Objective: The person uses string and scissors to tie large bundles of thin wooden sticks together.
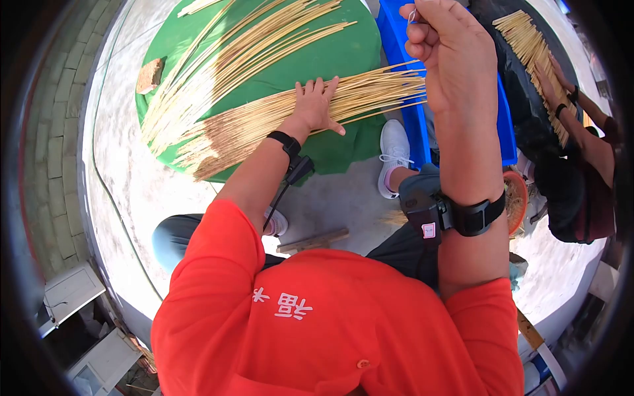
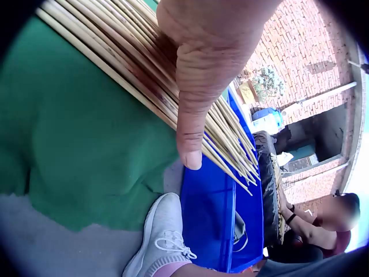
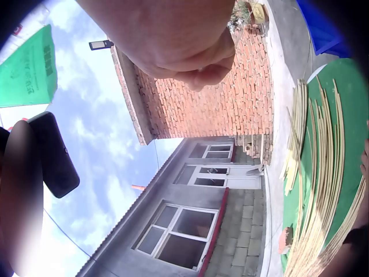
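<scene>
A thick bundle of straw-coloured stalks lies across a green cloth, its thin ends reaching over a blue crate. My left hand rests on the bundle with fingers spread and thumb out to the side. In the left wrist view the thumb lies straight along the stalks' near edge. My right hand is raised above the crate, fingers curled, and pinches a thin pale loop, too small to name. That loop is hidden in the right wrist view.
Looser stalks spread at the back of the cloth, beside a broken brick. At the right, another person's hands touch more stalks on a dark cover. A piece of wood lies on the ground near my feet.
</scene>
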Available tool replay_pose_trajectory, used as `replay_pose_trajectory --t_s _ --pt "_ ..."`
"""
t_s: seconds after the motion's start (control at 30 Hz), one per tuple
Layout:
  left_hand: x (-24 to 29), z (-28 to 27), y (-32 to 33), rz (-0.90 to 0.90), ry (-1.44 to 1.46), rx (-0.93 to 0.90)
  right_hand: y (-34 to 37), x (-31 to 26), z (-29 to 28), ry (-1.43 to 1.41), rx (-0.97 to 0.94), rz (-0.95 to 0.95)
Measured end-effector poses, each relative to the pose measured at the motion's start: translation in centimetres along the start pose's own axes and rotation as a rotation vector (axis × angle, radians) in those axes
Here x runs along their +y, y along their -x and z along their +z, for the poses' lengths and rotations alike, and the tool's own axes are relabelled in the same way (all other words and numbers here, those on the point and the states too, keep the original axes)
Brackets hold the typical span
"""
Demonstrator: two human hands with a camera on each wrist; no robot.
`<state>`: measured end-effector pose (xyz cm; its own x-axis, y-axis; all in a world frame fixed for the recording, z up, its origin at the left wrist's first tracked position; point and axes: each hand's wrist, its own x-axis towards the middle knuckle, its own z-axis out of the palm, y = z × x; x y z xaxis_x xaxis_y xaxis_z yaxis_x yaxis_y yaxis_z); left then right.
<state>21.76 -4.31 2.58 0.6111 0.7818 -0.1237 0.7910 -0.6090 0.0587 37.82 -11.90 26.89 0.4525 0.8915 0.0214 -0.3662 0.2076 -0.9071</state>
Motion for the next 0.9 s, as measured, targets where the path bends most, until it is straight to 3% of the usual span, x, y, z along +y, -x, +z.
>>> replay_pose_trajectory --t_s 0.2,0.27,0.5,0.57,0.67,0.77,0.9 --pt "1.9 1.7 1.3 -0.005 -0.213 0.062 -0.2 0.4 -0.1 0.053 -0.017 0.042" --pt "2.0 2.2 1.2 0.012 -0.117 0.155 -0.1 0.1 0.4 -0.008 0.019 0.034" --pt "1.9 2.7 1.4 0.034 0.006 0.227 -0.8 0.7 0.3 -0.031 0.014 -0.019" --pt "2.0 1.8 1.2 0.008 0.024 0.126 -1.2 1.1 0.1 0.059 0.016 0.035" --pt "1.2 -1.4 0.9 -0.007 0.021 0.223 -1.0 0.4 0.1 0.031 0.009 0.015" --pt "-0.7 -10.3 0.3 -0.126 0.05 0.331 -0.7 -0.4 -0.4 -0.198 -0.116 0.007" --pt "-5.6 -24.3 1.1 -0.196 0.204 0.806 -0.2 -2.2 -1.0 -0.377 -0.351 0.086"
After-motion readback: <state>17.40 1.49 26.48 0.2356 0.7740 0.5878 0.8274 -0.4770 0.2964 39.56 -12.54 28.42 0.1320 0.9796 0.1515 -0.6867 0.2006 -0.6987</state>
